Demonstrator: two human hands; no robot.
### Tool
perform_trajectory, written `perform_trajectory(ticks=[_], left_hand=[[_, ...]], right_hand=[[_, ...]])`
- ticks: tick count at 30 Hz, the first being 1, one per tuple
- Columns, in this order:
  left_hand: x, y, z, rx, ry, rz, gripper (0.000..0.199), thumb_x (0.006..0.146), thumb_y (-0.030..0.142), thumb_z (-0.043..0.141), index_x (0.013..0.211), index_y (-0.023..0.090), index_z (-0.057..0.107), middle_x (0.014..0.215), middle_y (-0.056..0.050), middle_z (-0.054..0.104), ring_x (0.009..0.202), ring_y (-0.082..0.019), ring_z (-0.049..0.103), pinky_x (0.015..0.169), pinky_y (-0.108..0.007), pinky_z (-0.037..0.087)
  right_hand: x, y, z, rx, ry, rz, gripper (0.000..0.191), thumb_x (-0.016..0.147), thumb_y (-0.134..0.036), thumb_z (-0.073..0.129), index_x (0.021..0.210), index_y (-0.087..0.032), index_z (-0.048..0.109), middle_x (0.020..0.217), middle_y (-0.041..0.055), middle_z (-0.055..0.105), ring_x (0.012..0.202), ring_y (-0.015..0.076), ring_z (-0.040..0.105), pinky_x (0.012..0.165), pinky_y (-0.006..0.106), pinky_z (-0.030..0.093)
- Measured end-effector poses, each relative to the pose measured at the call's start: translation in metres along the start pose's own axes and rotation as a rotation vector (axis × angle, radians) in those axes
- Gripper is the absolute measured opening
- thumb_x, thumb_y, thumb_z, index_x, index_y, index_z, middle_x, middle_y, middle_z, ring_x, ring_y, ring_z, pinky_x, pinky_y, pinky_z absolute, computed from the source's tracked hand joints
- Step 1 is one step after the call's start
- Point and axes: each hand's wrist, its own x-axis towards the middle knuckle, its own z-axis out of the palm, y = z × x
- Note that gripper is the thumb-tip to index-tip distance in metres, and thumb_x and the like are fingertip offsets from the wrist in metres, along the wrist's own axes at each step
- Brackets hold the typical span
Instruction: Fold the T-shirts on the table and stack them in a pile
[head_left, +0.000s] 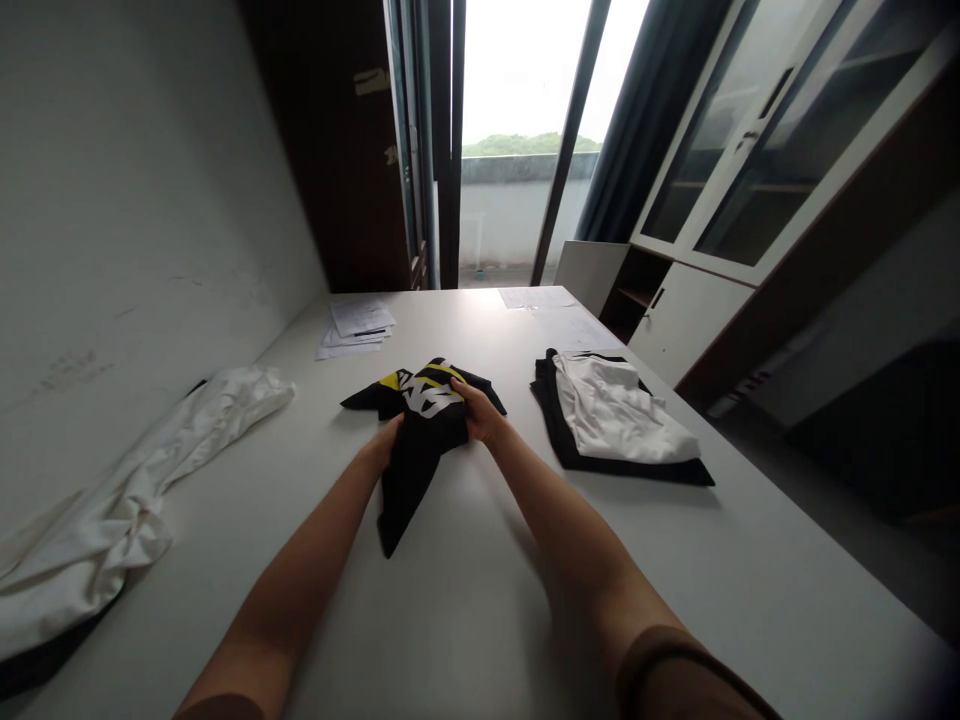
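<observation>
A black garment (424, 440) with a white and yellow print is bunched up over the middle of the white table (480, 610). Its near end hangs down in a point toward me, and black flaps spread out to the left and right at the back. My right hand (477, 410) grips its right side, the thumb lying on top of the print. At the left side my left hand (386, 440) holds the cloth too; most of its fingers are hidden behind the fabric. Whether the garment is a shirt I cannot tell.
Flat on the right stands a stack of folded clothes, a white garment (619, 405) over a black one (570, 450). Crumpled white cloth (142, 500) lies along the left wall. Papers (356, 325) rest at the back left, more sheets (536, 298) at the far edge. A cabinet (697, 320) stands right.
</observation>
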Motion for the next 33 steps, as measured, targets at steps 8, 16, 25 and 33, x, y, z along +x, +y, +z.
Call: perform_trajectory(ticks=[8, 16, 25, 33], left_hand=[[-0.026, 0.016, 0.038, -0.080, -0.077, -0.035, 0.025, 0.093, 0.031, 0.067, 0.110, 0.014, 0.073, 0.099, -0.012, 0.074, 0.112, -0.035, 0.068, 0.096, -0.044, 0.057], [-0.042, 0.041, 0.018, -0.138, -0.279, 0.093, 0.062, 0.088, 0.060, 0.064, 0.136, 0.022, 0.061, 0.123, -0.012, 0.070, 0.128, -0.033, 0.060, 0.104, -0.047, 0.051], [-0.057, 0.088, -0.004, -0.040, -0.287, 0.286, 0.088, 0.083, 0.041, 0.075, 0.160, 0.027, 0.035, 0.107, -0.006, 0.076, 0.096, -0.025, 0.074, 0.086, -0.033, 0.056], [-0.057, 0.097, 0.005, -0.194, -0.150, 0.446, 0.077, 0.089, 0.039, 0.073, 0.157, 0.033, 0.039, 0.106, -0.001, 0.076, 0.095, -0.022, 0.074, 0.090, -0.034, 0.056]], right_hand=[[0.010, 0.008, -0.025, -0.111, 0.254, -0.172, 0.034, 0.082, -0.040, 0.074, 0.109, -0.023, 0.065, 0.093, 0.0049, 0.075, 0.094, 0.0249, 0.073, 0.086, 0.039, 0.061], [0.030, 0.015, -0.066, -0.079, 0.632, -0.265, 0.025, 0.081, -0.031, 0.067, 0.104, -0.024, 0.061, 0.088, 0.0009, 0.072, 0.084, 0.0190, 0.071, 0.077, 0.031, 0.062], [0.037, 0.014, -0.090, 0.009, 0.741, -0.429, 0.029, 0.083, -0.029, 0.062, 0.111, -0.023, 0.057, 0.095, 0.0005, 0.073, 0.088, 0.0175, 0.073, 0.083, 0.032, 0.062], [0.029, 0.014, -0.078, 0.024, 0.581, -0.343, 0.031, 0.090, -0.038, 0.064, 0.117, -0.023, 0.061, 0.099, 0.0019, 0.075, 0.091, 0.0179, 0.074, 0.080, 0.031, 0.063]])
